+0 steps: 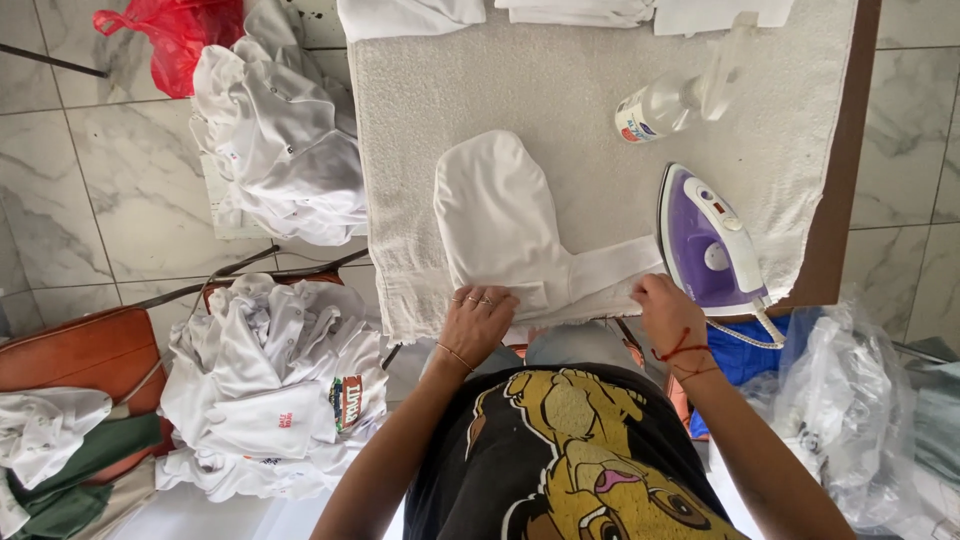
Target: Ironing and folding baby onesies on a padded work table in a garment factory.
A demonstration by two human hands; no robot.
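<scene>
A white folded garment piece (500,215) with a band running to the right lies on a table covered by a white towel (570,90). My left hand (478,318) presses flat on the garment's near edge, fingers together, rings on them. At the end of the white band, my right hand (662,305) pinches the cloth; red thread is tied at its wrist. A purple and white iron (705,245) stands just right of my right hand, untouched.
A clear spray bottle (665,100) lies on the towel at the far right. Folded white cloths (580,10) sit at the far edge. Heaps of white shirts (280,140) (270,385) lie on the left, with a red bag (175,35). A plastic bag (850,400) is at right.
</scene>
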